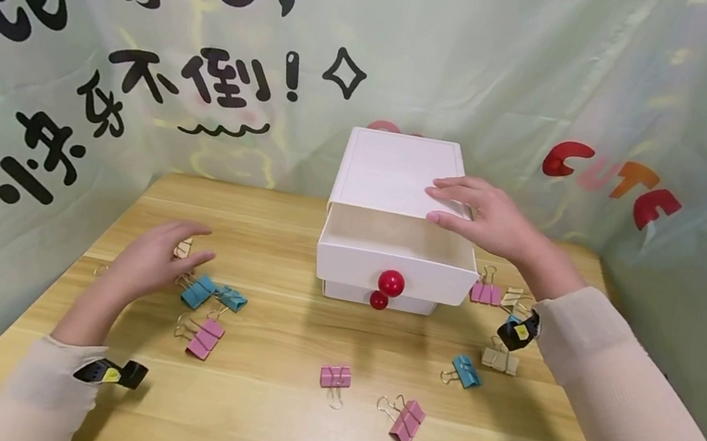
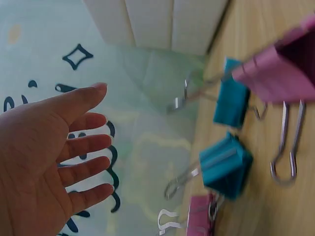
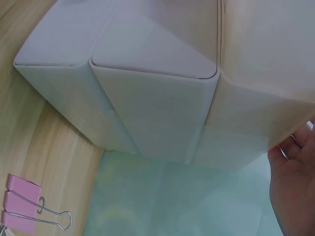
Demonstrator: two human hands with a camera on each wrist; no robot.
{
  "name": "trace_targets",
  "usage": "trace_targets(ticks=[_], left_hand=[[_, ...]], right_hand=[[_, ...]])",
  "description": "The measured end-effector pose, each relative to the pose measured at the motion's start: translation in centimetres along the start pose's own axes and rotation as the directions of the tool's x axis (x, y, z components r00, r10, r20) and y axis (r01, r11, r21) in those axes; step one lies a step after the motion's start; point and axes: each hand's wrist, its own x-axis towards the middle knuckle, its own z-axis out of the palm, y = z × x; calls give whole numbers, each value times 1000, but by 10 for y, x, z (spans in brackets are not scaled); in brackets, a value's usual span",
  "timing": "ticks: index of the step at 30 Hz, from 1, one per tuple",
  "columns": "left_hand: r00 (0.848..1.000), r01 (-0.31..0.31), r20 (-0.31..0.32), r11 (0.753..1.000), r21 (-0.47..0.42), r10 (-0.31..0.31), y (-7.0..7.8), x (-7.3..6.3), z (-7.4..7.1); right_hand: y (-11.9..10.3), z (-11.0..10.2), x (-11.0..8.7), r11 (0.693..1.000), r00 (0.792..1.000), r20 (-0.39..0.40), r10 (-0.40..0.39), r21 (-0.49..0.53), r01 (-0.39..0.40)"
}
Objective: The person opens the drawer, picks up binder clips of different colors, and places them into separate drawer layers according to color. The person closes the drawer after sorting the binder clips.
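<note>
A white drawer box (image 1: 396, 173) stands at the back of the table, its upper drawer (image 1: 353, 267) pulled partway out. Two red knobs (image 1: 391, 283) sit on the drawer fronts. My right hand (image 1: 484, 211) lies at the right edge of the box's top, fingers extended; in the right wrist view its fingers (image 3: 290, 147) are at the box's side. To the left, my left hand (image 1: 154, 257) hovers with fingers extended and nothing in them. Close by lie blue binder clips (image 1: 199, 292) and a pink binder clip (image 1: 206, 339). A cream clip (image 1: 183, 247) is partly hidden behind that hand.
Right of the box are a pink clip (image 1: 485, 293), a cream clip (image 1: 500, 360) and a blue clip (image 1: 466, 372). Two more pink clips, a small one (image 1: 336, 377) and a larger one (image 1: 407, 423), lie near the front. A printed curtain (image 1: 479, 54) hangs behind the table.
</note>
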Motion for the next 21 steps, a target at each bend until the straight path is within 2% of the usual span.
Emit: trace_targets(ticks=[7, 12, 21], left_hand=[[996, 65, 65, 997, 40, -68, -23, -5, -5], [991, 88, 99, 995, 52, -92, -39, -7, -5], [978, 104, 173, 993, 65, -113, -56, -9, 3]], right_hand=[[1, 0, 1, 1000, 1000, 1, -24, -9, 24], [2, 1, 2, 1000, 1000, 1, -23, -5, 23], [1, 0, 2, 999, 1000, 8, 7, 33, -7]])
